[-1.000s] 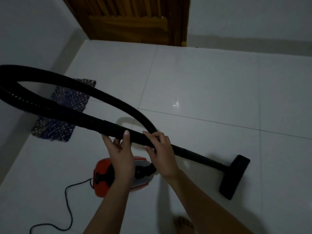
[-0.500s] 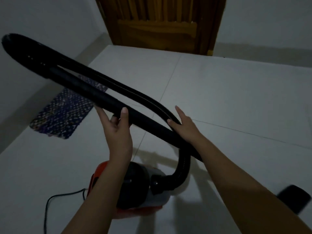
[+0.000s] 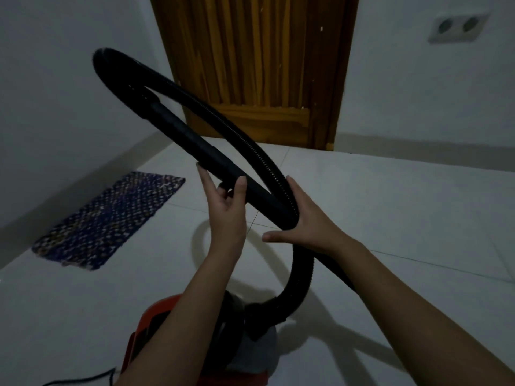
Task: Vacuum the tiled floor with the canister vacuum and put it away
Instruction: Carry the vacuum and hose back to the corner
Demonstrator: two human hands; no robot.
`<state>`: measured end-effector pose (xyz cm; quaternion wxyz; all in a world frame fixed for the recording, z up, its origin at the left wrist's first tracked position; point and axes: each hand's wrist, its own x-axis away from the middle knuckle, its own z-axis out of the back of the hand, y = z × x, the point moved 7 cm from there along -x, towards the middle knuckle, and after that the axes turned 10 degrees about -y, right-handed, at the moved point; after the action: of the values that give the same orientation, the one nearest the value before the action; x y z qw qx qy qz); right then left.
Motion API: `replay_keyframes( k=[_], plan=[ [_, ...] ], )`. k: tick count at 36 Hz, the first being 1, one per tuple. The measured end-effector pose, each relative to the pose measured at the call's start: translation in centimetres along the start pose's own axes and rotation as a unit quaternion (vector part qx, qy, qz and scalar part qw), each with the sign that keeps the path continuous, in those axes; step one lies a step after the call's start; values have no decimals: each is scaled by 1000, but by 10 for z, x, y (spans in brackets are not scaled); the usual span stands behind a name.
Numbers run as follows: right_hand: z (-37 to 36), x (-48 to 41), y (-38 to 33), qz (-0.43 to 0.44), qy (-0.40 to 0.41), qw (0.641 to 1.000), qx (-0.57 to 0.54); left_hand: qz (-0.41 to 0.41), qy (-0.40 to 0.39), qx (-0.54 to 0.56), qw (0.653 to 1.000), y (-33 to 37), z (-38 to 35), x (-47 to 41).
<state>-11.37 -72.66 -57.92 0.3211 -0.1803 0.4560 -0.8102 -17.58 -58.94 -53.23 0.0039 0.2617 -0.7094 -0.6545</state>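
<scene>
Two hands on wand and hose

Tiled floor lies open to the right and ahead, as far as the door. Left side is tighter: mat lies near the left wall. Hose and wand form a raised, narrow loop across the centre. Canister sits low at the near edge, with cord on the floor to its left.

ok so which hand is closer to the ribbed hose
Right. The right hand lies flat against the hose, fingers straight. The left hand grips the smooth tube beside it, a gap short of the hose.
</scene>
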Motion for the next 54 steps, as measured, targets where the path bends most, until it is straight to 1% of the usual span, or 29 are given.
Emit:
replay_keyframes(
  k=[3,9,17,19,21,24,26,29,31,34,36,40,42,48,51,54],
  plan=[
    [1,-2,-3,-13,26,999,43,17,-5,4,1000,-1,-5,1],
    [2,-10,-4,-3,87,994,62,46,-2,20,999,-4,1,-10],
    [-11,-26,-5,-15,96,984,149,67,32,46,996,-9,34,-11],
    [-15,-30,-5,-17,96,982,161,72,39,1,997,-13,61,0],
    [-19,-35,-5,-17,96,982,164,87,53,-86,991,-26,103,22],
    [-26,-43,-3,-15,101,982,159,153,130,-166,965,-60,180,76],
    [-30,-49,-4,-9,103,982,161,207,154,-219,941,-80,219,112],
    [-37,-56,-8,0,105,979,173,295,110,-296,902,-110,246,151],
    [-41,-60,-11,9,110,977,181,331,76,-310,888,-124,249,165],
    [-47,-63,-15,21,118,975,188,316,43,-291,902,-127,242,170],
    [-51,-65,-17,30,123,973,193,315,39,-259,912,-129,240,171],
    [-56,-68,-19,42,127,970,204,385,87,-162,904,-142,247,183],
    [-57,-70,-19,43,128,969,204,400,101,-128,902,-147,250,186],
    [-56,-75,-16,48,133,968,209,399,137,-93,902,-155,254,186],
    [-54,-78,-17,53,141,965,215,397,160,-53,902,-159,254,187],
    [-55,-80,-19,58,146,962,221,389,174,-53,903,-160,253,188]
  ],
)
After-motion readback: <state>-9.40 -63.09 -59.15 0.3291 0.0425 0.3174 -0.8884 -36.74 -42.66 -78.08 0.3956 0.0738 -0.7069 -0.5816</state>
